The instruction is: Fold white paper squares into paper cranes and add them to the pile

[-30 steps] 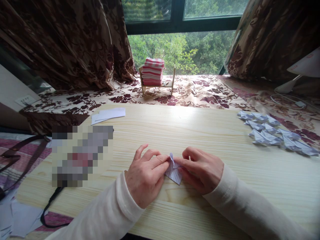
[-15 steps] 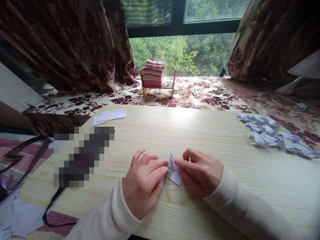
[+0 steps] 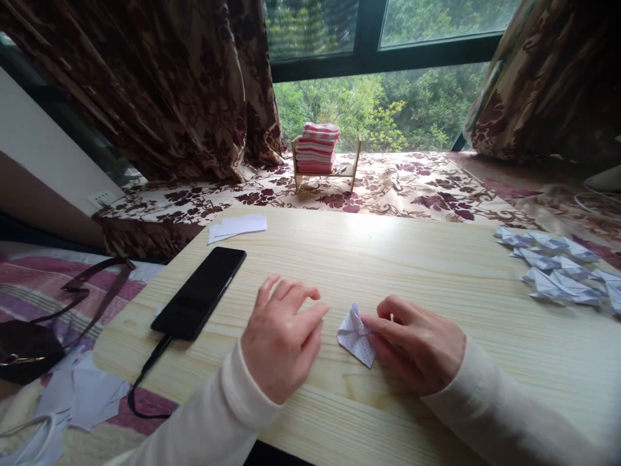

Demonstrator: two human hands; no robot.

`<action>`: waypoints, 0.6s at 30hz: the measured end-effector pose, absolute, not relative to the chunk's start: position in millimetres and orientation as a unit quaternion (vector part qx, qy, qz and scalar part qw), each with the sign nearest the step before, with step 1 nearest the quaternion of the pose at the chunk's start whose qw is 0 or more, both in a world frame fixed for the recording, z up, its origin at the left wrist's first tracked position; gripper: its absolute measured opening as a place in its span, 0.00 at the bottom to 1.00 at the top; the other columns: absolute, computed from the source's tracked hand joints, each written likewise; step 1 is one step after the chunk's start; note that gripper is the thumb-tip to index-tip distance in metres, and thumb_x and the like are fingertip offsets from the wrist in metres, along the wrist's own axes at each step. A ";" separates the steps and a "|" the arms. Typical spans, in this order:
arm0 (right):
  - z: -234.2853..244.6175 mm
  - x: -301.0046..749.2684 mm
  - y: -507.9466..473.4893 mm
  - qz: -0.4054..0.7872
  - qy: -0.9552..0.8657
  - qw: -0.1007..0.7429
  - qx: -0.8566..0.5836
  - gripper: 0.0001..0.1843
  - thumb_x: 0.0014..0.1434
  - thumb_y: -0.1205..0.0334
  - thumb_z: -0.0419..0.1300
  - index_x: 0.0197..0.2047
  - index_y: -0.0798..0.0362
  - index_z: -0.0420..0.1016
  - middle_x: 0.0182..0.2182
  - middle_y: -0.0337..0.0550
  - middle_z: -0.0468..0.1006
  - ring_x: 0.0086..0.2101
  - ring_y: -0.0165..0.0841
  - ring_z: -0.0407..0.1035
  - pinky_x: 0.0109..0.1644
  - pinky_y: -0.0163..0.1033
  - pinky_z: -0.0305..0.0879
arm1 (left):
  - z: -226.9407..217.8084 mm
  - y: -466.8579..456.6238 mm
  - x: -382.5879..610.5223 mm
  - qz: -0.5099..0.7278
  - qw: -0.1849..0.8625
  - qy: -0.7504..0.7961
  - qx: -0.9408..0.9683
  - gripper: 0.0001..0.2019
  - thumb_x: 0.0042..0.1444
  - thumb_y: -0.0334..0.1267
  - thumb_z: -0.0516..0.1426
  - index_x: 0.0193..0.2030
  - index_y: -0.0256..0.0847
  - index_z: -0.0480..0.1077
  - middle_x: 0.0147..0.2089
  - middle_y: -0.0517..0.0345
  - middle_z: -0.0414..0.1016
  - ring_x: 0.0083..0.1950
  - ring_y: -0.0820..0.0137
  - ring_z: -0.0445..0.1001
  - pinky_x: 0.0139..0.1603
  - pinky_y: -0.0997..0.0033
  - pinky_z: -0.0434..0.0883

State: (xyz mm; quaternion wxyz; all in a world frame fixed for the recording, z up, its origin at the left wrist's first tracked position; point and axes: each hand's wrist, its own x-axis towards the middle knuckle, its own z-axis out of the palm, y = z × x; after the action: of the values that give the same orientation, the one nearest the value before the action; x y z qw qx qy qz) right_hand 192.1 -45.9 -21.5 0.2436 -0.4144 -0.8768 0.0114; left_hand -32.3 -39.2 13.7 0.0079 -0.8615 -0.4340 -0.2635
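Observation:
A small folded piece of patterned white paper (image 3: 356, 334) lies on the wooden table (image 3: 436, 272) in front of me. My right hand (image 3: 418, 343) pinches its right side with thumb and forefinger. A short way to the paper's left hovers my left hand (image 3: 284, 330), its fingers spread and slightly curled, holding nothing and not touching the paper.
A black phone (image 3: 201, 291) with a cable lies left of my left hand. White slips of paper (image 3: 237, 226) sit at the table's far left. Several folded paper pieces (image 3: 557, 268) lie at the right edge. A small wooden rack with striped cloths (image 3: 323, 152) stands by the window.
My left hand has let go of the folded paper and drawn away to the left. The right hand keeps hold of it. The camera has swung left.

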 end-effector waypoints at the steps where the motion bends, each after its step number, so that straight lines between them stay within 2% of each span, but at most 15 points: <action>1: -21.8 192.0 -45.9 0.010 -0.876 0.247 -0.413 0.14 0.59 0.64 0.49 0.44 0.50 0.73 0.30 0.43 0.69 0.25 0.28 0.63 0.28 0.33 0.59 | 17.6 -38.6 -46.0 -0.261 0.042 -0.457 -0.849 0.12 0.56 0.32 0.50 0.41 0.41 0.73 0.43 0.52 0.73 0.47 0.62 0.68 0.55 0.50 0.58; 4: -23.4 191.7 -45.9 0.005 -0.875 0.254 -0.411 0.14 0.59 0.65 0.49 0.43 0.50 0.74 0.30 0.44 0.69 0.25 0.29 0.63 0.28 0.33 0.59 | 20.5 -33.8 -100.0 -0.201 0.164 -0.545 -0.797 0.12 0.56 0.37 0.50 0.42 0.40 0.72 0.45 0.49 0.73 0.48 0.56 0.68 0.49 0.50 0.61; 8: -25.9 192.0 -45.6 -0.001 -0.876 0.259 -0.407 0.14 0.59 0.65 0.48 0.42 0.50 0.74 0.30 0.44 0.69 0.25 0.28 0.63 0.28 0.33 0.59 | 8.7 -33.0 -160.1 -0.126 0.234 -0.615 -0.742 0.12 0.57 0.42 0.49 0.40 0.43 0.73 0.46 0.49 0.73 0.47 0.54 0.69 0.44 0.50 0.62; 12: -28.4 192.8 -45.0 -0.011 -0.876 0.269 -0.401 0.14 0.59 0.65 0.49 0.43 0.50 0.74 0.30 0.44 0.69 0.25 0.28 0.64 0.28 0.32 0.59 | 12.9 -44.4 -164.1 -0.120 0.229 -0.609 -0.750 0.13 0.57 0.42 0.50 0.43 0.43 0.72 0.47 0.49 0.72 0.47 0.55 0.69 0.45 0.51 0.62; 15: -29.4 192.9 -44.9 -0.011 -0.875 0.274 -0.399 0.14 0.59 0.65 0.49 0.43 0.50 0.74 0.30 0.43 0.69 0.25 0.28 0.64 0.28 0.32 0.60 | 25.2 -59.0 -137.1 -0.185 0.219 -0.600 -0.747 0.13 0.57 0.40 0.50 0.45 0.40 0.71 0.46 0.47 0.71 0.48 0.56 0.68 0.49 0.51 0.61; 18: -29.1 192.4 -45.1 -0.007 -0.874 0.275 -0.400 0.14 0.59 0.65 0.49 0.42 0.50 0.74 0.30 0.43 0.69 0.25 0.28 0.64 0.27 0.32 0.59 | 26.0 -73.5 -101.0 -0.217 0.129 -0.558 -0.791 0.12 0.58 0.37 0.49 0.44 0.40 0.71 0.44 0.49 0.71 0.49 0.59 0.67 0.53 0.51 0.58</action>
State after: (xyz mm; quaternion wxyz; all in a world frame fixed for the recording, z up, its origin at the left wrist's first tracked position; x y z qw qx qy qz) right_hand 192.4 -45.1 -29.1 0.2746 -0.3998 -0.8745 -0.0072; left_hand -101.0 -73.5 26.0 0.1292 -0.7905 -0.5578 -0.2173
